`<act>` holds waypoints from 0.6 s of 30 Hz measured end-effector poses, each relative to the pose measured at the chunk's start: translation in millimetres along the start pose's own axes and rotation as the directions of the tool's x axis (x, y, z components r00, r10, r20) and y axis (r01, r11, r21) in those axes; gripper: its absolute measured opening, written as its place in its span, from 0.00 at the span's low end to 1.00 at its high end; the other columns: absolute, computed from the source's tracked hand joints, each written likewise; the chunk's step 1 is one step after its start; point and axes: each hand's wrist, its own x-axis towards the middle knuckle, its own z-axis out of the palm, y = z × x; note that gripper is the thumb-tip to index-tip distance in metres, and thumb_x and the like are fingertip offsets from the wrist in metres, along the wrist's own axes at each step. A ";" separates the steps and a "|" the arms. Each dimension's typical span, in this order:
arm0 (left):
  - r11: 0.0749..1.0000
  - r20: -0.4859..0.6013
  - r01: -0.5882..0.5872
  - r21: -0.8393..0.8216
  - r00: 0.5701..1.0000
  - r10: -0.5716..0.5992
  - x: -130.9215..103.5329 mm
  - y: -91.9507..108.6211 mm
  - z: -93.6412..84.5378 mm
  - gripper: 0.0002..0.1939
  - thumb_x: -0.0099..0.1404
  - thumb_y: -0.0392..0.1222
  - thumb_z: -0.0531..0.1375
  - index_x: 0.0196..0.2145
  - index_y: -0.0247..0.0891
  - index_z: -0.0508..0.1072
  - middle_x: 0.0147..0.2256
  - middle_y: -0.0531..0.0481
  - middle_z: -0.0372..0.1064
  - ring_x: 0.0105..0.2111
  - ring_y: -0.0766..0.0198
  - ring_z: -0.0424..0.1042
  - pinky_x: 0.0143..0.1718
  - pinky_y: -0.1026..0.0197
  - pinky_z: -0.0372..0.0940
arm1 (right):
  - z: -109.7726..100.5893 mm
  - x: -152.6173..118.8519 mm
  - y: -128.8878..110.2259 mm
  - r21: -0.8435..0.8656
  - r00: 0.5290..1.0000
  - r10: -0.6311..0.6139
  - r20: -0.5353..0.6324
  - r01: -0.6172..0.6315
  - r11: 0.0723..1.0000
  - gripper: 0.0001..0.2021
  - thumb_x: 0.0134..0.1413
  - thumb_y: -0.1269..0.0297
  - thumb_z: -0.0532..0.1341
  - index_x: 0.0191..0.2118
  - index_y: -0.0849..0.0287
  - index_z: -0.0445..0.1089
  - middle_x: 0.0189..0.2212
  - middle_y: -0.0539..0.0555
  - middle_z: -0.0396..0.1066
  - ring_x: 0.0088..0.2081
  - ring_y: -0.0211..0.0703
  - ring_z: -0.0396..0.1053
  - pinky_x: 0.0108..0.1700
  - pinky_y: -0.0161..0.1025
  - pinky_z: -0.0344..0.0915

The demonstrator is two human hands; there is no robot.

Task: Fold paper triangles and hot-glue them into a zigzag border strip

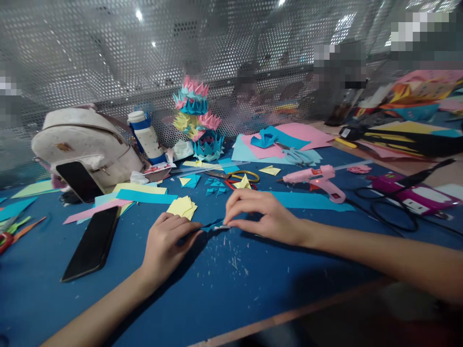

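Observation:
A small folded blue piece of paper [212, 225] is stretched between my two hands, low over the blue table top. My left hand [169, 241] pinches its left end between thumb and fingers. At its right end, my right hand [257, 216] closes thumb and fingertips on the same piece, where a pale edge shows. Just behind my left hand lies a stack of yellow paper pieces [183, 207]. Small folded blue paper triangles [216, 185] and a yellow folded piece [244, 182] rest beyond my right hand.
Scissors [249, 176] and a pink glue gun [314, 180] lie behind, near a long blue paper strip [311, 201]. A phone [92, 243] lies at left, before a white backpack [85, 144] and a bottle [146, 137]. A layered paper model [198, 120] stands at the back. Cables [390, 212] run right.

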 end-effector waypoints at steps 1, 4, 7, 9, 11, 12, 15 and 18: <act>1.000 0.002 0.007 -0.012 1.000 -0.007 -0.6 -0.8 0.3 0.03 0.70 0.39 0.62 0.39 0.39 0.76 0.29 0.52 0.77 0.28 0.64 0.73 0.37 0.57 0.60 | -7.3 -4.3 -6.1 0.007 0.998 0.047 0.039 -0.047 0.999 0.05 0.64 0.66 0.62 0.38 0.59 0.76 0.36 0.54 0.73 0.39 0.38 0.71 0.43 0.36 0.67; 0.997 0.012 0.047 -0.053 0.999 -0.047 -2.6 -3.6 1.7 0.03 0.70 0.40 0.62 0.39 0.41 0.76 0.31 0.53 0.78 0.30 0.64 0.75 0.38 0.56 0.61 | -33.5 -31.3 -16.4 -0.080 0.970 0.202 0.136 -0.193 0.978 0.12 0.66 0.61 0.59 0.31 0.57 0.73 0.30 0.52 0.74 0.33 0.38 0.71 0.37 0.36 0.65; 0.990 0.009 0.101 -0.095 0.995 -0.100 -3.6 -6.7 3.8 0.03 0.70 0.40 0.62 0.39 0.42 0.76 0.33 0.53 0.79 0.32 0.63 0.76 0.39 0.56 0.61 | -65.7 -74.7 -12.7 -0.234 0.898 0.435 0.068 -0.410 0.882 0.20 0.68 0.55 0.55 0.26 0.56 0.71 0.26 0.55 0.73 0.29 0.38 0.70 0.34 0.38 0.64; 0.985 -0.010 0.121 -0.121 0.992 -0.123 -3.7 -8.3 5.3 0.03 0.69 0.41 0.62 0.39 0.42 0.77 0.34 0.52 0.79 0.33 0.62 0.77 0.39 0.55 0.62 | -88.4 -104.9 -5.7 -0.347 0.815 0.576 -0.065 -0.560 0.752 0.24 0.65 0.46 0.55 0.24 0.56 0.71 0.25 0.57 0.73 0.27 0.38 0.70 0.35 0.41 0.63; 0.982 -0.035 0.128 -0.139 0.990 -0.134 -3.6 -9.3 6.6 0.04 0.69 0.41 0.62 0.39 0.42 0.77 0.35 0.52 0.80 0.34 0.62 0.77 0.39 0.56 0.63 | -107.9 -129.5 3.5 -0.457 0.703 0.662 -0.260 -0.694 0.557 0.28 0.59 0.35 0.54 0.25 0.56 0.71 0.24 0.58 0.73 0.27 0.40 0.70 0.33 0.42 0.61; 0.981 -0.046 0.130 -0.143 0.989 -0.137 -3.6 -9.5 7.0 0.04 0.69 0.40 0.62 0.40 0.42 0.77 0.35 0.52 0.80 0.34 0.62 0.77 0.39 0.56 0.63 | -115.5 -138.4 8.9 -0.490 0.649 0.661 -0.377 -0.745 0.452 0.31 0.56 0.31 0.53 0.26 0.56 0.71 0.25 0.58 0.72 0.26 0.41 0.68 0.31 0.43 0.59; 0.981 -0.080 0.128 -0.149 0.987 -0.141 -3.5 -9.3 7.4 0.05 0.69 0.40 0.61 0.40 0.41 0.78 0.34 0.52 0.80 0.33 0.62 0.77 0.39 0.58 0.64 | -128.8 -149.7 28.7 -0.507 0.580 0.640 -0.504 -0.798 0.325 0.33 0.49 0.25 0.51 0.28 0.56 0.66 0.27 0.57 0.71 0.27 0.44 0.66 0.31 0.42 0.59; 0.979 -0.094 0.132 -0.153 0.985 -0.148 -3.4 -8.8 6.3 0.05 0.70 0.40 0.61 0.40 0.41 0.78 0.33 0.52 0.80 0.33 0.62 0.77 0.39 0.58 0.64 | -133.5 -142.3 48.1 -0.446 0.537 0.657 -0.529 -0.834 0.323 0.34 0.41 0.29 0.59 0.39 0.58 0.67 0.31 0.59 0.72 0.31 0.49 0.69 0.33 0.42 0.61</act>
